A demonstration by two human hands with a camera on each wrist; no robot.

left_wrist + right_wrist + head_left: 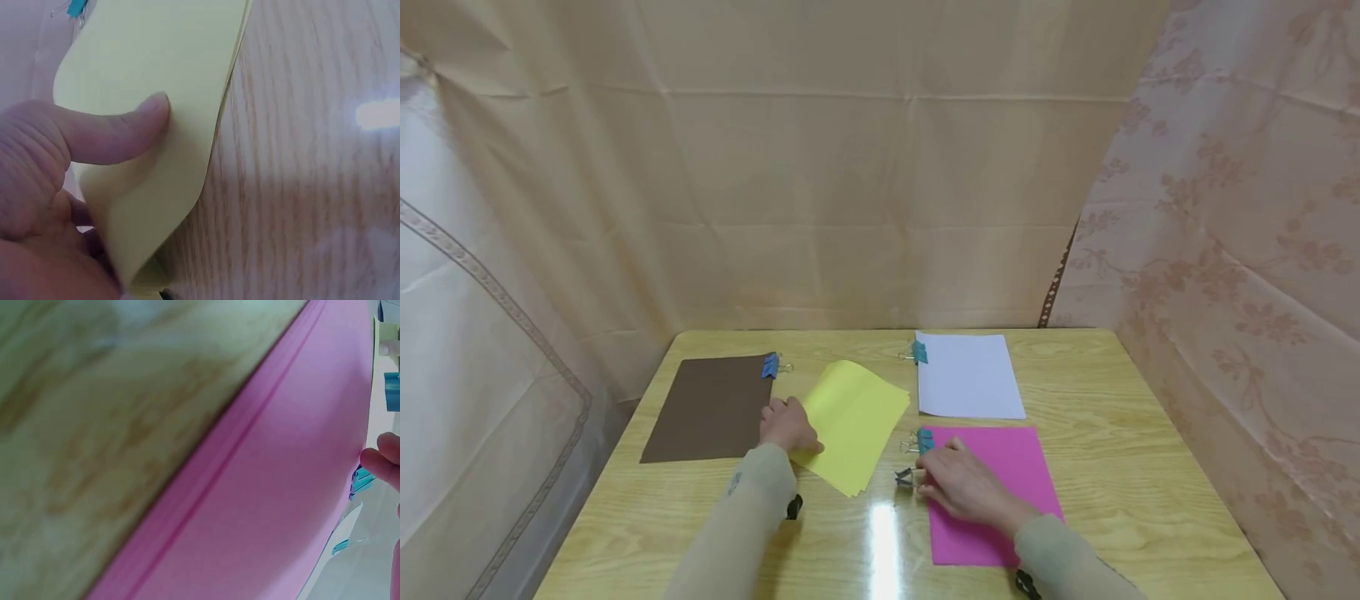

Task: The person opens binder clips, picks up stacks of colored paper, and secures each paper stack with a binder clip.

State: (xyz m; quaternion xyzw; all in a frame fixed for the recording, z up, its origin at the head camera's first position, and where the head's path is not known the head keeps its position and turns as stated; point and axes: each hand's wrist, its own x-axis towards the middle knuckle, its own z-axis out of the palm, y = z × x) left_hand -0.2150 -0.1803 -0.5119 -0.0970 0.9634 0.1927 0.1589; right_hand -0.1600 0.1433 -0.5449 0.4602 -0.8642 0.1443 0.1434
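Observation:
My left hand (790, 427) grips a stack of yellow paper (857, 417) by its left edge. In the left wrist view the thumb presses on top of the bent yellow sheets (156, 56), and the other fingers are beneath, mostly hidden. Over the pink paper (992, 525), my right hand (966, 483) pinches a binder clip (906, 477), which sticks out to the left toward the yellow stack. That clip looks blue-teal in the right wrist view. The clip and the yellow paper are apart.
Brown paper (707, 408) with a blue binder clip (771, 366) lies at the left. White paper (970, 375) with a teal clip (920, 352) lies at the back right. Another teal clip (926, 440) grips the pink paper's upper left corner. Curtains surround the wooden table (1135, 500).

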